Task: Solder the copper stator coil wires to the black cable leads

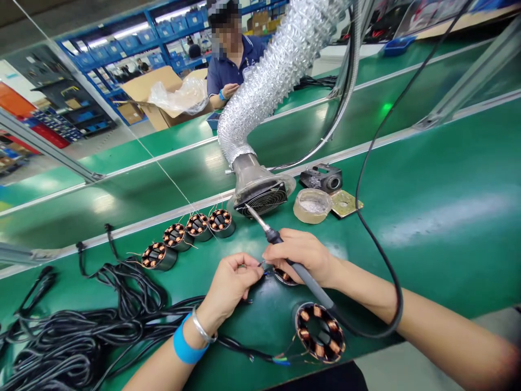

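Note:
My right hand (303,255) is closed around a soldering iron (311,283), its metal tip pointing up and left in front of a fume extractor fan (266,200). Beside it, my left hand (236,277) pinches a thin dark wire end. A copper-wound stator (285,277) lies partly hidden under my right hand. Nearer the table's front edge, another stator (320,332) is tilted, next to a black cable (252,350) with coloured wire ends. Several more stators (198,225) stand in a row behind my left hand.
Coiled black cables (61,336) cover the left of the green table (448,217). A round translucent dish (312,205), a metal plate (345,203) and a soldering stand (321,178) sit behind my right hand. The iron's cord arches at right. A person (234,60) is across the benches.

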{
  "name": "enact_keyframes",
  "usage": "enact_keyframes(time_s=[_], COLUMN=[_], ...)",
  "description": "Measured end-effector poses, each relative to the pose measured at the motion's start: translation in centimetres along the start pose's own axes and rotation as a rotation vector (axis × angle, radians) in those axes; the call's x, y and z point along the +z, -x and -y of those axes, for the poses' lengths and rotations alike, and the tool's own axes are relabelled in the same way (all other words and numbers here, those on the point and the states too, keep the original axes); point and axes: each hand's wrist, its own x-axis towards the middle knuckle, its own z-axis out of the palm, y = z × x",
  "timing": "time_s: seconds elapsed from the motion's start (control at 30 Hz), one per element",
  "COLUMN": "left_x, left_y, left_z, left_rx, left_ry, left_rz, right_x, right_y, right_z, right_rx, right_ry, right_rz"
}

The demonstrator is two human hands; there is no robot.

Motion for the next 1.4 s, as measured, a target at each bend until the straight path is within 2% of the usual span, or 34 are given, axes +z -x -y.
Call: enact_keyframes(time_s=[0.13, 0.27, 0.33, 0.63, 0.8, 0.93, 1.07, 1.13, 1.27, 1.4], left_x=[-0.2, -0.2, -0.1, 0.0, 0.0, 0.2, 0.4, 0.3, 0.0, 0.0], left_y=[-0.1, 0.0, 0.0, 0.1, 0.1, 0.0, 0.0, 0.0, 0.0, 0.0], left_z=[0.5, 0.8, 0.9, 0.4, 0.0, 0.1, 0.3, 0.4, 0.5, 0.4], left_rx=[0.012, 0.204, 0.256, 0.020, -0.085, -0.080, 0.028, 0.025, -0.091, -0.135], left_ry=[-0.058, -0.188, -0.199, -0.070, -0.013, -0.018, -0.051, -0.063, 0.027, 0.158], left_rz=[0.002, -0.088, -0.093, 0.051, 0.038, -0.003, -0.067, -0.040, 0.100, 0.103], right_x=[0.7, 0.9, 0.8, 0.6, 0.8, 0.7, 0.7, 0.7, 0.8, 0.7], right_y=[0.4, 1.5, 1.8, 1.9, 2.2, 2.3, 2.3, 2.4, 2.6, 2.6], right_z=[0.0, -0.4, -0.5, -0.3, -0.3, -0.2, -0.1, 0.0, 0.1, 0.3], right_rx=[-0.080, -0.023, 0.023, 0.074, 0.071, 0.082, 0.094, 0.086, 0.071, 0.065], right_ry=[0.002, -0.011, -0.055, -0.189, -0.214, -0.226, -0.222, -0.209, -0.179, -0.152], right_rz=[-0.023, -0.014, 0.015, 0.052, 0.041, 0.039, 0.025, 0.022, 0.005, -0.024])
